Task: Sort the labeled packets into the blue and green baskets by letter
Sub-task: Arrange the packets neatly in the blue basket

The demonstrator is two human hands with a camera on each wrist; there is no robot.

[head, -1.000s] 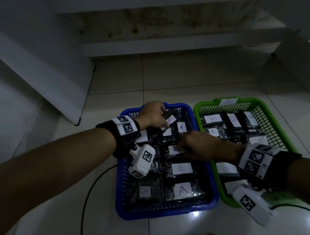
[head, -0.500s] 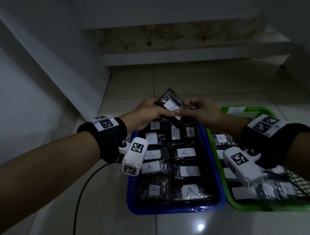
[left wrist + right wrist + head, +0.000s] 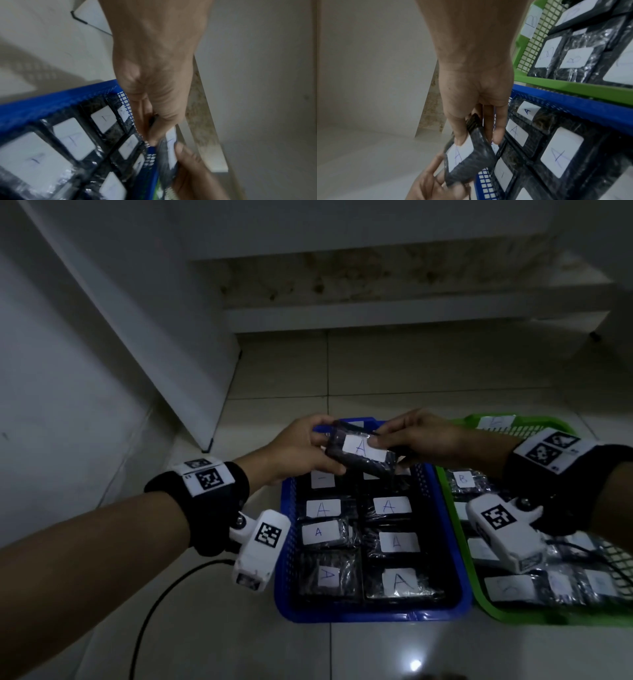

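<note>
Both hands' grip (image 3: pixel 356 451) clamps the A packet (image 3: pixel 360 453), now level, no longer tilted

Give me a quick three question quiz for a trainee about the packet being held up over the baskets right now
1. True or false: only the left hand grips the raised packet.
2. Which letter is on its label? (a) A (b) B (c) C
3. Fill in: going by the labels of the packets lying in them, it belongs in the ____ basket.

Key
1. False: the right hand pinches it too.
2. (a), clearest in the right wrist view.
3. Blue: the blue basket holds A packets, the green basket B packets.
</note>
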